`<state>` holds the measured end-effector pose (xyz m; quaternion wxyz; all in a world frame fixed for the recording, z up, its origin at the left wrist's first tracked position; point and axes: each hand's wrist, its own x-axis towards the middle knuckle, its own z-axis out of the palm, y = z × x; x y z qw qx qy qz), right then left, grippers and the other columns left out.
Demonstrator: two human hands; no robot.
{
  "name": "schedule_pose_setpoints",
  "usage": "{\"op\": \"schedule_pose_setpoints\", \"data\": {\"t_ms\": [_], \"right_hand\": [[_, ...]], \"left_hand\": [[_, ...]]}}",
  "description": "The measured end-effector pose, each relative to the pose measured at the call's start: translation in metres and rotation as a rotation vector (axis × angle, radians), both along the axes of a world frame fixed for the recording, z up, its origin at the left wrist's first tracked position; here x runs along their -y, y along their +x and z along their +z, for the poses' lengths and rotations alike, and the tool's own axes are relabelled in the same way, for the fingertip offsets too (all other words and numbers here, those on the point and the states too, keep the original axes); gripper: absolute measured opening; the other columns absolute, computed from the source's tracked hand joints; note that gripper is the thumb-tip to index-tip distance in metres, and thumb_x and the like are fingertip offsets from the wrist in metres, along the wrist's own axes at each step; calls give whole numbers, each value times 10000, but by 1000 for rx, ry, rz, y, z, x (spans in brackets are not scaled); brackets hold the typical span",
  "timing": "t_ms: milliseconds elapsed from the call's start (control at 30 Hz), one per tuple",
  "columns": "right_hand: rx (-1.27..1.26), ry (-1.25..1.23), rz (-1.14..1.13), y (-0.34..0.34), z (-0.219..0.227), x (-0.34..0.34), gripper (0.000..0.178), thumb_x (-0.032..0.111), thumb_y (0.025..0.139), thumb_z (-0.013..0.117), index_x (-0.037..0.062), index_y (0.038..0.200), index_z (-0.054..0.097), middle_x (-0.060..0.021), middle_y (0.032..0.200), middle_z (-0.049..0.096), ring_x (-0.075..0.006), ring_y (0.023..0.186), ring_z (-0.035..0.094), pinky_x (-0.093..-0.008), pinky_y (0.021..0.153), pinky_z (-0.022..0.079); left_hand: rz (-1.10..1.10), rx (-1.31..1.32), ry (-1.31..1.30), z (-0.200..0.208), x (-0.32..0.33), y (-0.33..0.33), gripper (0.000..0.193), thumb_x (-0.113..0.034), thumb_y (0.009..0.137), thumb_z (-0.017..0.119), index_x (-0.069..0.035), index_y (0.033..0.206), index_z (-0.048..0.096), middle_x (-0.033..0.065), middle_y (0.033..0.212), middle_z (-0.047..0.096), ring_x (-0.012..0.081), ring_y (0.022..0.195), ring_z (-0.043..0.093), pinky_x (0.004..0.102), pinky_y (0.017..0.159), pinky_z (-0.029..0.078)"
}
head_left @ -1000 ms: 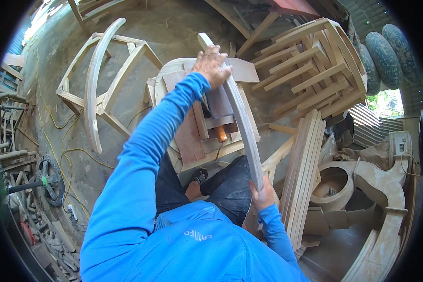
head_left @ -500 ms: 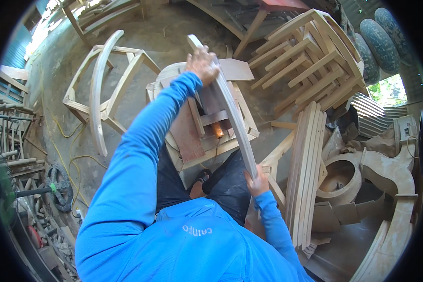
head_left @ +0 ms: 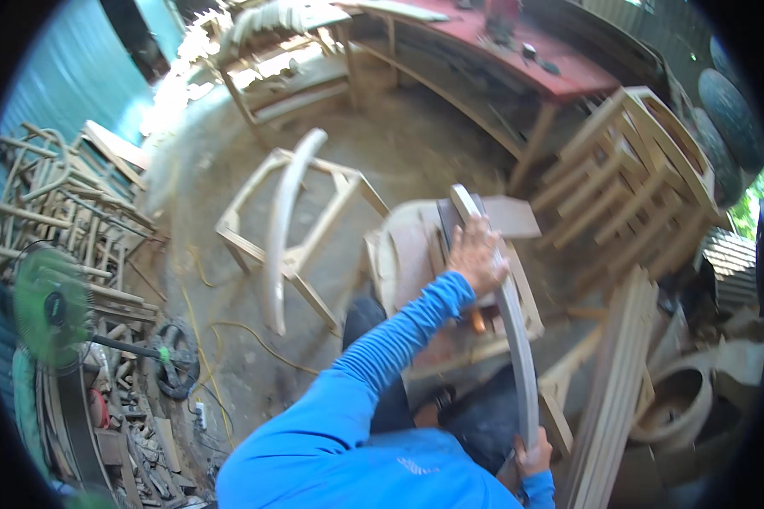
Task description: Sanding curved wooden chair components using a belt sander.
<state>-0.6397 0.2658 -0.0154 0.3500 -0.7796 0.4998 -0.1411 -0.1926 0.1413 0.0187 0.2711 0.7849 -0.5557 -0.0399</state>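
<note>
A long, gently curved wooden rail (head_left: 515, 339) lies across a low wooden chair seat (head_left: 403, 242) in front of me. My left hand (head_left: 477, 259) rests over its far part, fingers bent around the wood. At the near end my right hand (head_left: 533, 454) is closed on the rail. Beneath the rail shows a dark flat-topped thing (head_left: 446, 222); its kind is hidden. An orange handle-like part (head_left: 478, 321) peeks out beside the rail.
A wooden frame (head_left: 246, 246) with another curved rail (head_left: 284, 229) stands left. Stacked chair frames (head_left: 645, 161) and long boards (head_left: 615, 390) are right. A green fan (head_left: 55, 305) is far left, a yellow cord (head_left: 263, 343) crosses the floor, and a red-topped table (head_left: 560, 72) stands behind.
My view has swung left, so the scene sits farther right and lower. The left hand now lies flatter over the rail; both hands still have hold of it.
</note>
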Motion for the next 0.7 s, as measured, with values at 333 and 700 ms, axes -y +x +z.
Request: {"op": "schedule_pose_setpoints", "data": {"t_ms": [333, 700], "right_hand": [[-117, -138, 62, 165, -6, 115, 357, 356, 910, 736, 105, 1088, 555, -276, 791, 676, -525, 783, 653, -604, 662, 500], [3, -176, 149, 176, -16, 129, 369, 342, 891, 749, 92, 1094, 570, -279, 809, 679, -516, 806, 664, -588, 669, 527]], "left_hand": [[64, -64, 118, -17, 90, 174, 691, -540, 969, 491, -106, 1505, 459, 209, 1670, 230, 369, 1578, 136, 614, 1237, 187], [123, 3, 205, -14, 104, 192, 696, -551, 969, 484, -121, 1516, 450, 200, 1673, 233, 366, 1579, 138, 619, 1246, 149]]}}
